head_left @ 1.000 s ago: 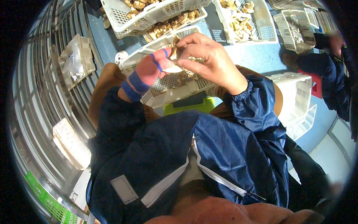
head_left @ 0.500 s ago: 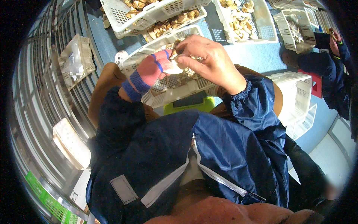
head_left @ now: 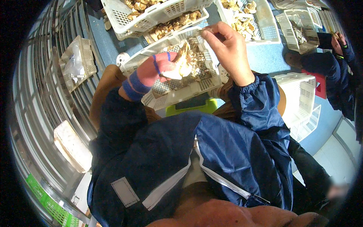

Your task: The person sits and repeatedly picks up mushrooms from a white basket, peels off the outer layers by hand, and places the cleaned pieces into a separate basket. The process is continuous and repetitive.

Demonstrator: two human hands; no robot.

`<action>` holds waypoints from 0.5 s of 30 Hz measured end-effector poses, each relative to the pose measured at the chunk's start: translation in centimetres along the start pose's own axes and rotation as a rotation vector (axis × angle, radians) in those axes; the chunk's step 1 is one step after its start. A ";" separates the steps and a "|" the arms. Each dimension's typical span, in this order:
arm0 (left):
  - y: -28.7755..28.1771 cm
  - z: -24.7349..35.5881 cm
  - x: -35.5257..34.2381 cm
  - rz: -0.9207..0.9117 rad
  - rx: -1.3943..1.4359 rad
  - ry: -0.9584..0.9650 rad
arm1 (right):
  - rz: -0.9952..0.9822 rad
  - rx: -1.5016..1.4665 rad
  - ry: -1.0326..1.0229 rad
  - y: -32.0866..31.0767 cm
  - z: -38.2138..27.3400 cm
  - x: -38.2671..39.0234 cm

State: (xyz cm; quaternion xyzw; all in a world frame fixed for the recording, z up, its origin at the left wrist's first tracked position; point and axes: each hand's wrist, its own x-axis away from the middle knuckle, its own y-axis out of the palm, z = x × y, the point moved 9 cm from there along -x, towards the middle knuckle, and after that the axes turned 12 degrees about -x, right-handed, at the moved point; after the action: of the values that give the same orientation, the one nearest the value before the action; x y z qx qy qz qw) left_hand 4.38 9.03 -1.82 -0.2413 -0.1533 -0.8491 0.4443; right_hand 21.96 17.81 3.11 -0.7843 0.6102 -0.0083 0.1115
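Observation:
My left hand (head_left: pixel 155 72), in a pink and blue striped glove with the fingertips uncovered, grips a pale, cream and brown mushroom (head_left: pixel 183 64). It holds the mushroom over a white perforated crate (head_left: pixel 166 100) between my legs, where small scraps and trimmings (head_left: pixel 202 64) lie. My bare right hand (head_left: pixel 228 49) is apart from the mushroom, over the crate's far right corner. Its thumb and forefinger are pinched together; whatever is between them, if anything, is too small to tell.
Ahead stand white crates of brown, untrimmed-looking mushrooms (head_left: pixel 174 27) and a crate of pale pieces (head_left: pixel 242 22). Metal racking (head_left: pixel 45 75) runs along the left, with a basket (head_left: pixel 81 62) on it. Empty-looking white crates (head_left: pixel 300 94) stand at right, near another person (head_left: pixel 332 72).
My right hand has moved away from the mushroom, to the right and farther out, over the crate's corner. My left hand keeps hold of the mushroom, now more fully in sight.

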 end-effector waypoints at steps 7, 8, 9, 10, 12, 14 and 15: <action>-1.3 -1.7 0.5 -0.071 0.115 -0.036 | -0.395 -0.370 0.101 2.6 -2.1 0.8; -1.7 -1.8 0.4 -0.031 0.125 0.002 | -0.450 -0.331 0.009 3.1 -3.1 0.9; -1.9 -1.8 0.4 0.011 0.136 0.040 | -0.506 -0.292 -0.083 3.6 -3.9 1.1; -1.9 -1.4 0.5 0.053 0.145 0.074 | -0.561 -0.256 -0.175 4.0 -4.8 1.5; -2.0 -1.2 0.6 0.142 0.093 0.031 | -0.579 -0.297 -0.168 4.2 -4.8 1.7; -2.7 -1.5 0.5 0.190 -0.062 0.092 | -0.585 -0.304 -0.176 4.4 -4.8 1.8; -3.6 -3.3 0.3 0.196 -0.189 0.172 | -0.593 -0.304 -0.182 4.7 -4.9 1.8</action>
State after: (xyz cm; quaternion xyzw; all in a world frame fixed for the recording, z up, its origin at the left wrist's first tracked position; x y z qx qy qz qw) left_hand 0.38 9.28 -4.62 -0.2221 -0.0099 -0.8299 0.5117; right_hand 17.22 14.19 6.77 -0.9327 0.3374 0.1206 0.0401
